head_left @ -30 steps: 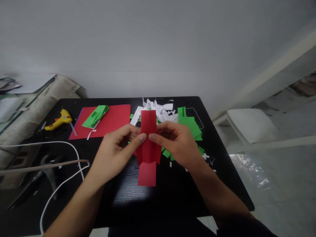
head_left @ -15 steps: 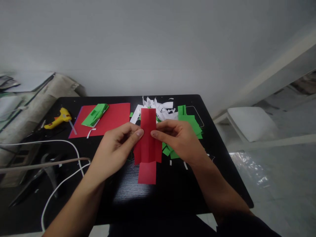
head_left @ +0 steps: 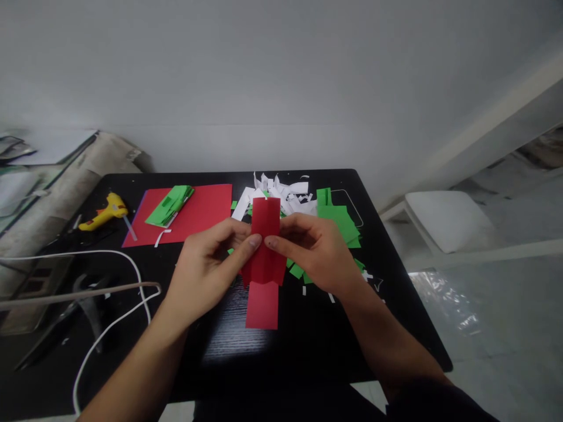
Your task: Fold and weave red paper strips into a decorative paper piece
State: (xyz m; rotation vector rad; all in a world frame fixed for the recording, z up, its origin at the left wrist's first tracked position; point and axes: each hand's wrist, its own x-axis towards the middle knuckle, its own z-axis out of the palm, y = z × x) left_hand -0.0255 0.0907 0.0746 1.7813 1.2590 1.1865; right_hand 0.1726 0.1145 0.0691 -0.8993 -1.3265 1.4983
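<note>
- I see my left hand [head_left: 206, 275] and right hand [head_left: 316, 255] both pinching the folded red paper [head_left: 263, 275] at its middle, thumb and forefinger tips meeting on its front face.
- The paper stands lengthwise above the middle of the black table [head_left: 308, 346], its top end pointing to 12 o'clock and its lower flap hanging toward 6.
- Straight behind it at 12 o'clock lies a heap of white scraps [head_left: 288, 192]. Green scraps [head_left: 339, 221] spread at 2 o'clock, partly under my right hand.
- At 10 o'clock a flat red sheet [head_left: 206, 212] carries a small stack of green pieces [head_left: 170, 205].
- Farther out toward 9 o'clock, a yellow glue gun [head_left: 104, 214] sits near the table's left edge.
- A white cable [head_left: 129, 266] loops at 8 o'clock, just beside my left forearm.
- The near part of the table, toward 6 o'clock, is bare black top.
- The right edge runs close past the green scraps. A white seat [head_left: 444, 221] stands well apart at 3 o'clock.
</note>
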